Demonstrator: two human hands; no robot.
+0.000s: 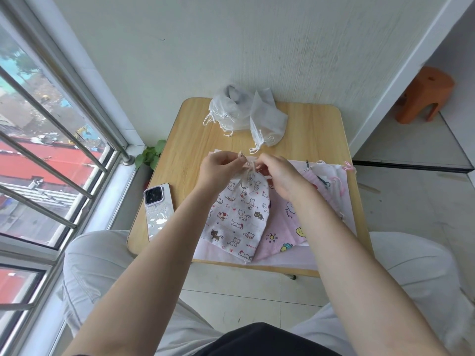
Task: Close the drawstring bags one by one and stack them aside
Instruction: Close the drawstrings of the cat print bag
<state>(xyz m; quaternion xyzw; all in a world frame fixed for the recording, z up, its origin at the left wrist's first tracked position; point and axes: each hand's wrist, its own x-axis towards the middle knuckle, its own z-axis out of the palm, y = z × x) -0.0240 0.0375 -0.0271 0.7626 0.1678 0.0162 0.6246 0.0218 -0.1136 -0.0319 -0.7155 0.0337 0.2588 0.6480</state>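
Head view, pink bag [286,228] reads "Rabbit"

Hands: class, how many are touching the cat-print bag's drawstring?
2. The left hand pinches the drawstring left of the cat-print bag neck; the right hand pinches it on the right.

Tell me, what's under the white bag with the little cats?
Under the white cat-print cloth bag lie a pink cartoon-print bag and a white sheet on the wooden table. Anything directly beneath is covered.
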